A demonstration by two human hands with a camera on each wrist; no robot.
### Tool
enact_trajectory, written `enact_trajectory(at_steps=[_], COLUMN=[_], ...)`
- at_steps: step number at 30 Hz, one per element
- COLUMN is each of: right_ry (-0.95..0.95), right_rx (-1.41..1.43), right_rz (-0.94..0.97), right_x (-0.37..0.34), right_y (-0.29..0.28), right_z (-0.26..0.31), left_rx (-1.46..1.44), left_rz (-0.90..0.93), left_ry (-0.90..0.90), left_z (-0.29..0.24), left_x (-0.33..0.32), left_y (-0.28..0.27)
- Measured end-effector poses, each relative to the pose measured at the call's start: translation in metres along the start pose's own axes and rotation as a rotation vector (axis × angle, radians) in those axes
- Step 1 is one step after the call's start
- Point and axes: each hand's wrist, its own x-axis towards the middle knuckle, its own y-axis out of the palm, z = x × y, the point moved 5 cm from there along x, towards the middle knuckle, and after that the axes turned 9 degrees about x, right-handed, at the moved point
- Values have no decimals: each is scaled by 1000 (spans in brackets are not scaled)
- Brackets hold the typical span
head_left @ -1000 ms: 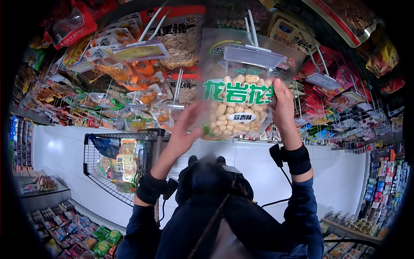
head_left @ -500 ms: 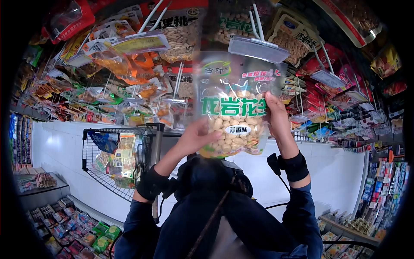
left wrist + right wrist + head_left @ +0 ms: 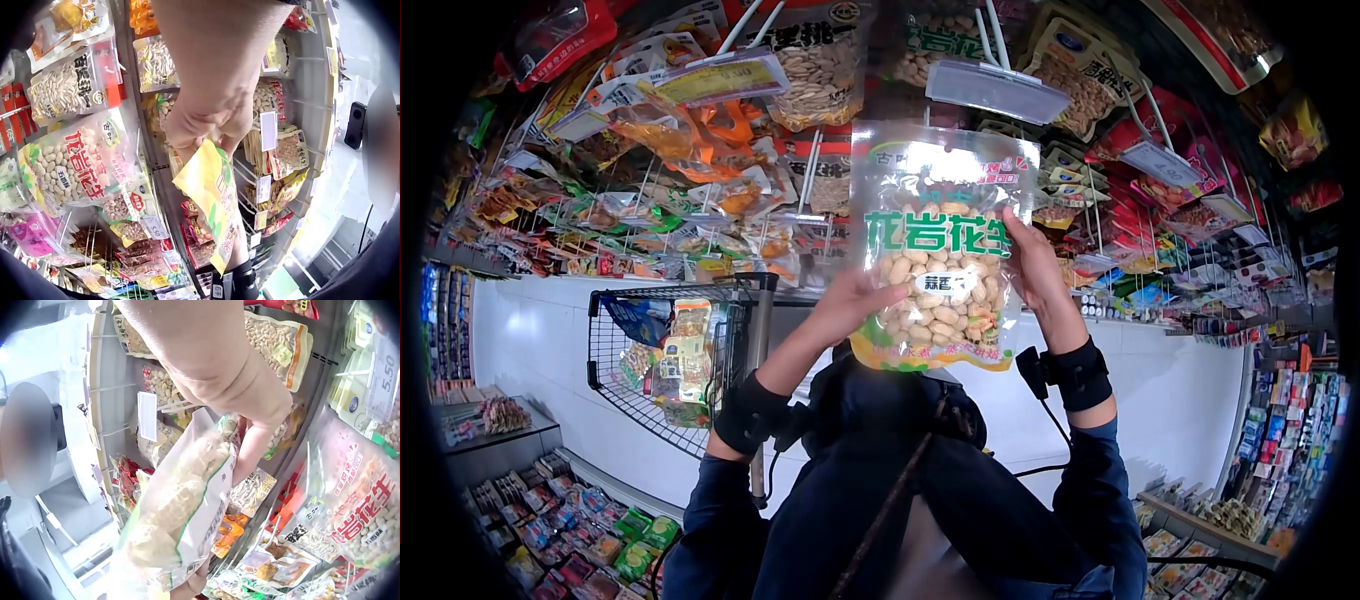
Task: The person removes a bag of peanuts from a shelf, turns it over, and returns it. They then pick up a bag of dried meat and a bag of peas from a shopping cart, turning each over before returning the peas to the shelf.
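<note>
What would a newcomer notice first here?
Probably the clear bag of peanuts with big green lettering, held between the left hand and right hand, central in the head view. Hanging snack packets crowd behind it; a wire shopping cart stands at left.

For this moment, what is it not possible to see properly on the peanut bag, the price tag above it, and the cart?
In the head view:
- Green lettering on the peanut bag: its end is covered by the right hand.
- The bag's upper print: partly lost in glare.
- Price tag: writing too faint.
- Packages in the cart: print too small.
</note>
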Motion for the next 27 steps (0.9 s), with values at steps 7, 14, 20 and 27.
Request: enact_trajectory(at_steps=[7,14,20,27], right_ry=[-38,-101,-37,202], right_rx=[83,-14,-210,152], right_rz=[36,345,495,427], right_x=[-8,-57,-46,-13], right_y=[1,45,50,23], right_z=[-3,-7,-14,-66], left_rx=[198,75,-254,-869], left_rz=[-169,-379,100,570], left_ry=[37,24,73,-69], left_z=[13,42,48,22], left_x=[8,22,10,-5], left_y=[-22,-54,-26,44])
